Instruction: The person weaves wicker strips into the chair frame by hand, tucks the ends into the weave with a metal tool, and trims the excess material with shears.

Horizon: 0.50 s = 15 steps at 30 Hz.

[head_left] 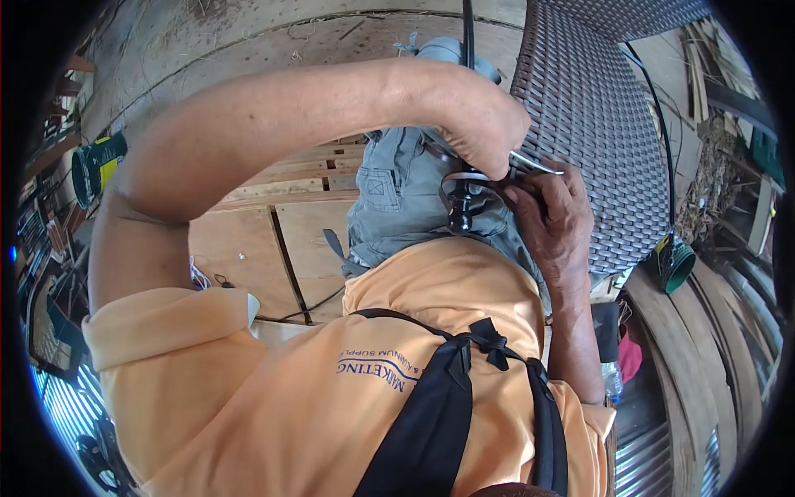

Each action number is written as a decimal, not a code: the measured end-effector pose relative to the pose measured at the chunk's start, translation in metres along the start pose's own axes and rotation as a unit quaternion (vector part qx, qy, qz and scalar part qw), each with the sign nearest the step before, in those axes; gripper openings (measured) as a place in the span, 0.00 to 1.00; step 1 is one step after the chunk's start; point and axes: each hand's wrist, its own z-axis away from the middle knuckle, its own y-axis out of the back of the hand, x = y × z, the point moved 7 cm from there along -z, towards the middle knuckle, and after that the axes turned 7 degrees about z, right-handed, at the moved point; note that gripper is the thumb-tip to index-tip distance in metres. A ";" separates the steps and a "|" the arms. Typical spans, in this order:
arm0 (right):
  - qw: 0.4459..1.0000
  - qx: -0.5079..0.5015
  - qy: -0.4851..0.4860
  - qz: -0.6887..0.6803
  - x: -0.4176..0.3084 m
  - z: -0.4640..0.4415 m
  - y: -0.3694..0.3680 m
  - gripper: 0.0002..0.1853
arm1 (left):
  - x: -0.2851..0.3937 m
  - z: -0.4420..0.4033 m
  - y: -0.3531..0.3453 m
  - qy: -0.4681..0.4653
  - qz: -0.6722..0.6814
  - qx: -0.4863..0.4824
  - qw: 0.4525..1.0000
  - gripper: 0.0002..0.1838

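My left hand [490, 137] reaches across from the left with its back toward me, bent into a closed grip; what its fingers hold is hidden. My right hand [556, 211] is closed beside it, thumb and fingers pressed together. A shiny metal tool [537, 163] spans the small gap between the hands and lies against the right fingers; its exact kind does not show. Just below the left hand is a black, knobbed piece [460, 207] with a thin curved band around its top, above my lap. Next to both hands rises a dark woven wicker seat [588, 108].
Grey-green trousers [385, 207] cover my legs. Wooden boards [248, 248] lie at the left, and a green container [98, 170] stands farther out. On the right are another green container [676, 265], long planks [696, 356] and a black cable [662, 132].
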 end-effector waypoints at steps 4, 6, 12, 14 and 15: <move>1.000 -0.004 -0.011 -0.003 0.005 0.002 -0.002 0.11 | -0.003 0.026 0.016 -0.009 -0.055 0.093 0.994 0.11; 1.000 -0.012 -0.007 -0.007 0.004 0.000 -0.001 0.11 | -0.026 0.043 0.018 0.018 -0.079 0.129 0.988 0.11; 0.995 0.054 -0.066 -0.061 0.014 0.005 0.017 0.10 | -0.067 0.084 0.006 0.059 0.047 0.264 0.962 0.11; 0.985 0.137 -0.102 -0.015 0.024 0.023 0.037 0.11 | -0.086 0.082 -0.010 0.076 0.143 0.320 0.933 0.12; 0.978 0.172 -0.117 0.009 0.029 0.035 0.047 0.11 | -0.089 0.084 -0.027 0.069 0.174 0.366 0.912 0.13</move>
